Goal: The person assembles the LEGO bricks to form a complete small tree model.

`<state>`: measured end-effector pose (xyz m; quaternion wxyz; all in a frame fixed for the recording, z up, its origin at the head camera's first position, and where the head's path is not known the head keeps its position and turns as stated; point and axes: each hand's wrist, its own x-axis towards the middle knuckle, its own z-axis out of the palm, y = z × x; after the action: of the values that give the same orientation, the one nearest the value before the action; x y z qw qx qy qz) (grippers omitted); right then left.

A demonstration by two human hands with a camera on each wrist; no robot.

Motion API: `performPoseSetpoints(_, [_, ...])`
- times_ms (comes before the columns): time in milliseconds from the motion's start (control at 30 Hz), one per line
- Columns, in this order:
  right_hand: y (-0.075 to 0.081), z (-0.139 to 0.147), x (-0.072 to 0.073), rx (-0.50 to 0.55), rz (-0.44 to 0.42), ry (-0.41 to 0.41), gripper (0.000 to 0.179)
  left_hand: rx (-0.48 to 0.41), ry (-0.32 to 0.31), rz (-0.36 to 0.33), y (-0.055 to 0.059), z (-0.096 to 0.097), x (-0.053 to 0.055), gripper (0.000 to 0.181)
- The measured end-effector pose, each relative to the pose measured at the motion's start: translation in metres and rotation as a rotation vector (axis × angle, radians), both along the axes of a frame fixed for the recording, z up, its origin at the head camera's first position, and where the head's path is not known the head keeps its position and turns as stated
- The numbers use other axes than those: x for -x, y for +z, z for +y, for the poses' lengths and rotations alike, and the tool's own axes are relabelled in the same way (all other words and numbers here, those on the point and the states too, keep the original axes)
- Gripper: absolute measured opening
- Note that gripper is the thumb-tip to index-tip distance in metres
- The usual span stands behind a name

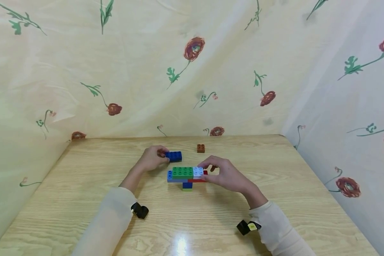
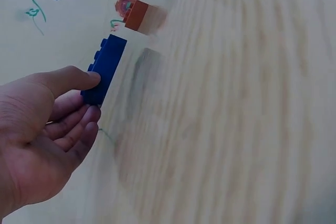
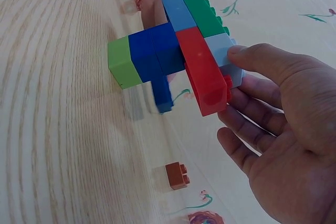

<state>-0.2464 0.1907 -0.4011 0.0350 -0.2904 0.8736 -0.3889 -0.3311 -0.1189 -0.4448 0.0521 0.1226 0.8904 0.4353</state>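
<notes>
My left hand pinches the left end of a dark blue eight-stud toy brick, thumb on one side and fingers on the other, close over the tabletop. With my right hand I pinch a white brick on top of a built stack. Beside the white brick sits a green brick. Under them lie a light blue brick and a red brick. Dark blue bricks form the stem, and a lime green brick is the base.
A small orange-brown brick stands on the wooden table behind the stack, right of the dark blue brick. Flower-print cloth hangs along the table's back and sides.
</notes>
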Motion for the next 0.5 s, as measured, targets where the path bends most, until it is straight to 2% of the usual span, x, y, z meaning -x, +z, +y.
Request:
performPoseSetpoints(200, [-0.001,0.000,0.001,0.000,0.005,0.002,0.030,-0.047,0.014,0.015,0.018,-0.007,-0.008,0.035])
performPoseSetpoints(333, [-0.001,0.000,0.002,-0.001,0.011,0.005,0.030,-0.052,-0.004,0.055,0.027,-0.007,-0.013,0.036])
performPoseSetpoints(500, [-0.002,0.000,0.003,-0.004,0.015,0.011,0.030,-0.069,-0.027,0.113,0.037,-0.004,-0.024,0.036])
